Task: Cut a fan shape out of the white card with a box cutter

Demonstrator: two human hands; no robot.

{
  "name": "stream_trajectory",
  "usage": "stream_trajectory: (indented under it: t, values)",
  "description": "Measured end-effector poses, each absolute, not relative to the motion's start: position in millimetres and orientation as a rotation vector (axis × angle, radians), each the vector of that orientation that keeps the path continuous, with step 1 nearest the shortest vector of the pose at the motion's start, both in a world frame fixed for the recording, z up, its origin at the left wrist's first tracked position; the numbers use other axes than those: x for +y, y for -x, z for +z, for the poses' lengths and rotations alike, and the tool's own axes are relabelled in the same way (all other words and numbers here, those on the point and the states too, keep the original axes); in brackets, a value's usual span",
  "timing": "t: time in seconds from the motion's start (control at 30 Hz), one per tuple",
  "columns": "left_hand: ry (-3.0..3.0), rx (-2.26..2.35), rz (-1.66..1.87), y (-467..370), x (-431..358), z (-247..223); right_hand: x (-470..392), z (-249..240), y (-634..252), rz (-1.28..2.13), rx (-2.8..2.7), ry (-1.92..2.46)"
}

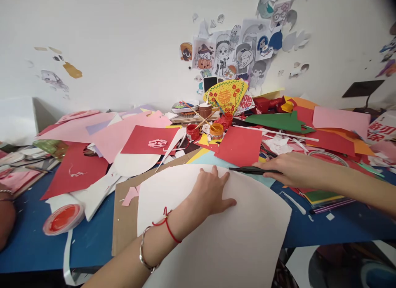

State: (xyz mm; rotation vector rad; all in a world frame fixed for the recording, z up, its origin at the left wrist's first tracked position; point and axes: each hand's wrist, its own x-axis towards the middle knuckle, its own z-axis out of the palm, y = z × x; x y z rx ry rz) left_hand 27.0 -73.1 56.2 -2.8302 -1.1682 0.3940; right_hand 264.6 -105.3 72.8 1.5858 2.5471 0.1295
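A large white sheet of paper [247,230] with a curved far edge lies in front of me, partly over a brown cardboard sheet [123,222]. My left hand [210,191] rests flat on it near that edge, fingers spread. At the wrist are a red cord and a silver bangle. My right hand [289,169] is closed around a slim black tool [252,170] that looks like a craft knife. Its tip points left and touches the curved edge, just right of my left fingers. Just beyond the tool lies a red paper sheet [239,144].
Paint jars [216,131] with brushes across them stand at the back, before a yellow decorated fan [227,96]. A dish of red paint [63,218] sits at the left front. Colored papers and scraps cover the blue table [93,246]. Another person's arm [6,216] shows far left.
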Motion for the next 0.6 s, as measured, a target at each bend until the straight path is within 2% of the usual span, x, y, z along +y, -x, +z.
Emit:
stream_trajectory:
  t: [0.13, 0.6]
  values:
    - [2.833, -1.158, 0.374, -28, -73, 56, -117, 77, -264, 0.048, 2.497, -1.646]
    - [2.785, -1.149, 0.353, -26, -76, 52, -131, 69, -279, 0.120, 2.541, -1.621]
